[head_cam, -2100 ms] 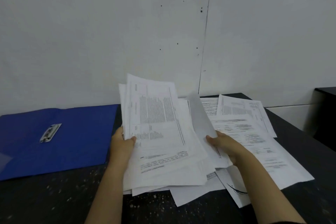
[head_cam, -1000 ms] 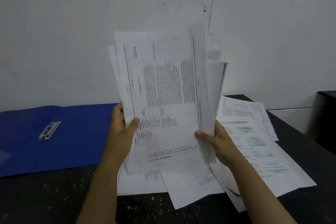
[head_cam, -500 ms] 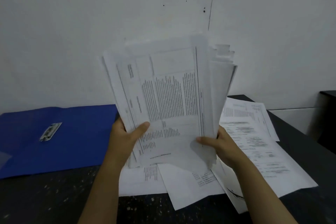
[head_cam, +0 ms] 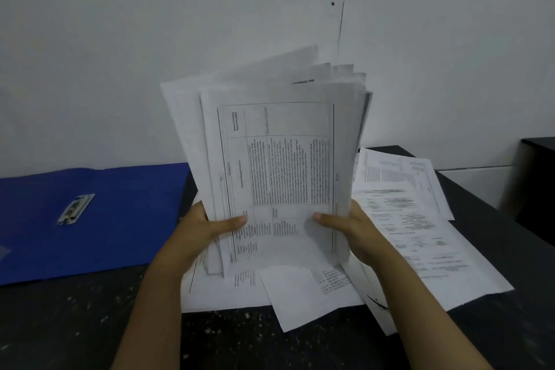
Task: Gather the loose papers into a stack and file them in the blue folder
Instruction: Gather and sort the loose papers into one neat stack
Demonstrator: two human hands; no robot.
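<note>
I hold an uneven stack of printed papers upright above the dark table, its top edges fanned out. My left hand grips the stack's lower left edge with the thumb on the front sheet. My right hand grips the lower right edge the same way. Several loose papers lie spread on the table under and to the right of the stack. The blue folder lies open and flat at the left, with a metal clip on its inner face.
The dark speckled table runs up to a white wall just behind the folder and papers. A black object stands past the table's right edge.
Both hands lifted the stack off the table and stood it upright. Over the last half second the stack dropped slightly and its sheets fanned out more at the top.
</note>
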